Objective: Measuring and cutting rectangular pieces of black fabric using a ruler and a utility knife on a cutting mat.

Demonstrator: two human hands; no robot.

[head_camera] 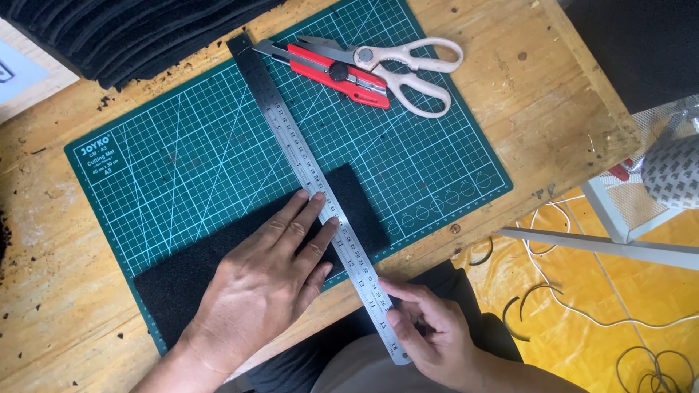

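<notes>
Wooden tabletop (510, 94) fills most of what I see, its boards scuffed and flecked with dark crumbs, with a yellow floor (626, 291) and loose white cord beyond its right edge. On the wood lies a green cutting mat (189, 145) printed with a pale grid. At the top left corner I see a stack of black sheets (131, 33) resting on the tabletop, just off the mat.

A strip of black felt (357, 204) lies slantwise across the lower part of the mat, running from the lower left edge up toward the middle. Across it, from the mat's top edge down past its near edge, lies a long steel ruler (291, 138), touching the felt where the two cross.

I see my left hand (262, 291) flat on the felt, fingers spread a little and pressed down, their tips against the ruler's left edge. My right hand (433, 335) is at the ruler's near end, beyond the mat, pinching it between thumb and fingers.

Near the mat's top edge, well apart from both hands, lie white-handled scissors (415, 69) and, just beside and touching them, a red utility knife (338, 75) whose tip reaches the ruler's far end.
</notes>
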